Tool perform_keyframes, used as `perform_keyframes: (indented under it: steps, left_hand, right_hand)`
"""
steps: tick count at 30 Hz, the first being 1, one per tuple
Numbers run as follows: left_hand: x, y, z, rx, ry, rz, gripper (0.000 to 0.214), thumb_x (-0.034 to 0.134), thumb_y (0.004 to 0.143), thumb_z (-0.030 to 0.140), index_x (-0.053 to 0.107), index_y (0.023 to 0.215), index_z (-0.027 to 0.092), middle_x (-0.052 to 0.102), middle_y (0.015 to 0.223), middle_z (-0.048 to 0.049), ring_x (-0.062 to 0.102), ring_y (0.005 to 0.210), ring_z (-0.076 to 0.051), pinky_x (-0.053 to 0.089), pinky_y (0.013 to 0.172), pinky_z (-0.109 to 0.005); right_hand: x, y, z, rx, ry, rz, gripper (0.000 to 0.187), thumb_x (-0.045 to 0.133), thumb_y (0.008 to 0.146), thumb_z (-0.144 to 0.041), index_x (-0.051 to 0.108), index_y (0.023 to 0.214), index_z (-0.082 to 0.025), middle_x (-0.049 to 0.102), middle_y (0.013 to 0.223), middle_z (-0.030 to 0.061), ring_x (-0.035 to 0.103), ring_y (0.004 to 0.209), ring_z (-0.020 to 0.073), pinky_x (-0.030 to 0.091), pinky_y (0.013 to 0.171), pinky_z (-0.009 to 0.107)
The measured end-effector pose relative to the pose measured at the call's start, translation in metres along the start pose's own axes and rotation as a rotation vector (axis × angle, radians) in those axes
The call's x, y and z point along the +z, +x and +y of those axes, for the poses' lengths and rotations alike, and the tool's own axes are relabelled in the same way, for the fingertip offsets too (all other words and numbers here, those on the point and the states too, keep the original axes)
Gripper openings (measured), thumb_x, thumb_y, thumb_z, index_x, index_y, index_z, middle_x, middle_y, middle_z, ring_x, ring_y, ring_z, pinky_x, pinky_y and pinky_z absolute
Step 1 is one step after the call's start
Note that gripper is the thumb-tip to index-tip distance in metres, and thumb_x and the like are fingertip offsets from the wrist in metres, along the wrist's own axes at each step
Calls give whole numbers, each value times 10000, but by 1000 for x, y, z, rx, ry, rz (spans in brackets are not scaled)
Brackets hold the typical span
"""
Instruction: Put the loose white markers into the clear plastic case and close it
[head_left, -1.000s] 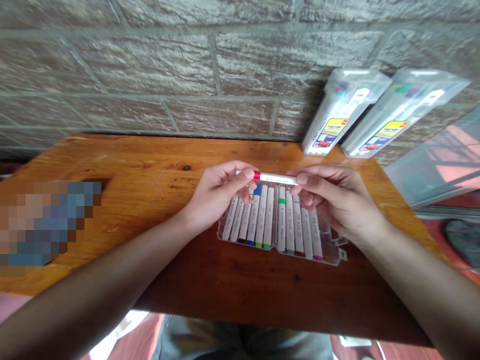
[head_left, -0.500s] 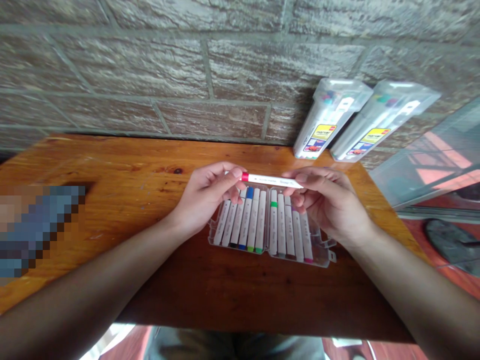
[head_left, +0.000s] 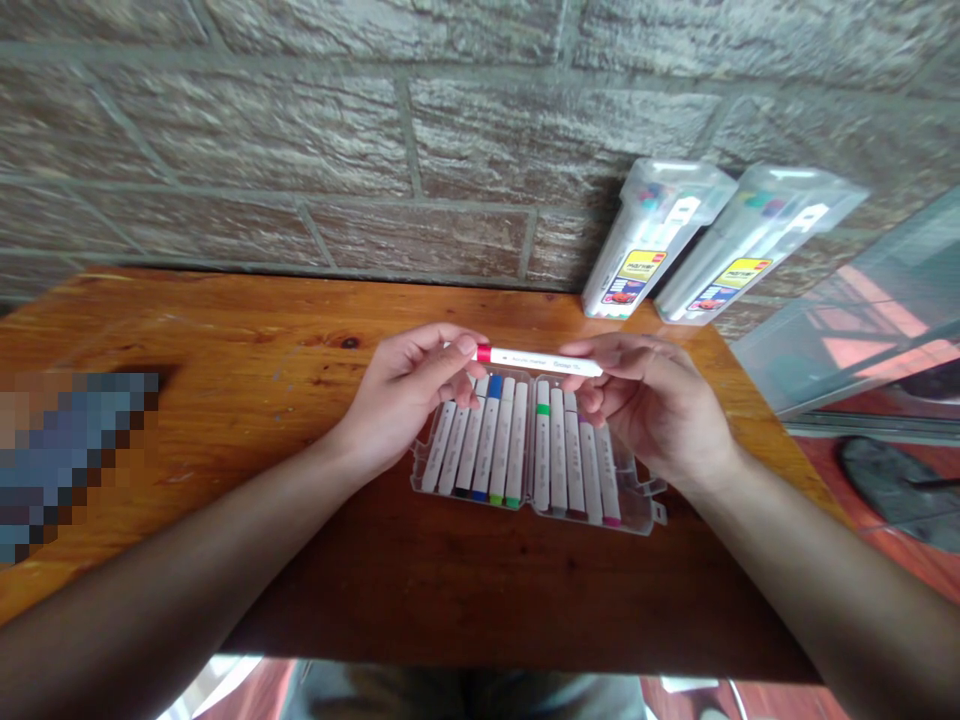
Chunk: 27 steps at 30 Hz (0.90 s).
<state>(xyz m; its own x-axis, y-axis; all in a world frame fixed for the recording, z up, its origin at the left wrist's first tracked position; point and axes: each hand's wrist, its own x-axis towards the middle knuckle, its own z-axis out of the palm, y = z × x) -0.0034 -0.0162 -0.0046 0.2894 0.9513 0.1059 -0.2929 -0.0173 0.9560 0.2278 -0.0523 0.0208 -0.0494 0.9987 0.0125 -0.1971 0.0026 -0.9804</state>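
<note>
A white marker with a red band (head_left: 536, 361) is held level between both hands, just above an open clear plastic case (head_left: 646, 498) of markers. My left hand (head_left: 409, 390) pinches its red-banded end with thumb and fingertips. My right hand (head_left: 656, 410) grips the other end, fingers curled round it. The case lies flat on the wooden table (head_left: 247, 360), two halves side by side, each holding several white markers with coloured ends.
Two closed clear marker boxes (head_left: 649, 238) (head_left: 750, 250) lean against the brick wall at the back right. A blurred-out patch (head_left: 71, 455) covers the table's left edge. The table's right edge drops to a red floor with a dark object (head_left: 896, 485).
The view has shifted slightly, so hands and case sit a little further left in frame. The marker stays held between both hands in the same way.
</note>
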Motion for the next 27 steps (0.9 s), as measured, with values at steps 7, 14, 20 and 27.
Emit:
perform_keyframes:
  steps: [7, 14, 20, 27]
  left_hand:
    - [1, 0, 1, -5, -9, -3, 197, 831, 880, 332, 778, 926, 147, 721, 759, -14, 594, 562, -81, 549, 566, -211]
    - [0, 0, 2, -30, -50, 10, 192, 822, 874, 321, 789, 940, 144, 740, 764, -27, 600, 554, -92, 558, 567, -227]
    - [-1, 0, 5, -66, -158, 23, 216, 752, 893, 272, 781, 1011, 94, 760, 741, -68, 623, 539, -125, 576, 572, -275]
    - [1, 1, 7, -53, -176, 44, 175, 707, 917, 211, 777, 1007, 79, 761, 744, -78, 614, 529, -124, 576, 563, -277]
  right_hand:
    - [0, 0, 1, 8, 64, -6, 231, 678, 717, -224, 840, 873, -173, 770, 687, 43, 584, 484, 115, 481, 427, 226]
    - [0, 0, 0, 18, 87, -2, 230, 691, 701, -200, 850, 864, -169, 780, 682, 50, 592, 481, 122, 477, 417, 230]
    - [1, 0, -1, 11, 131, -2, 230, 692, 686, -162, 860, 842, -150, 784, 662, 55, 594, 461, 116, 479, 409, 216]
    - [2, 1, -3, 7, 156, 18, 251, 674, 683, -176, 868, 835, -130, 788, 657, 66, 600, 439, 118, 483, 399, 217]
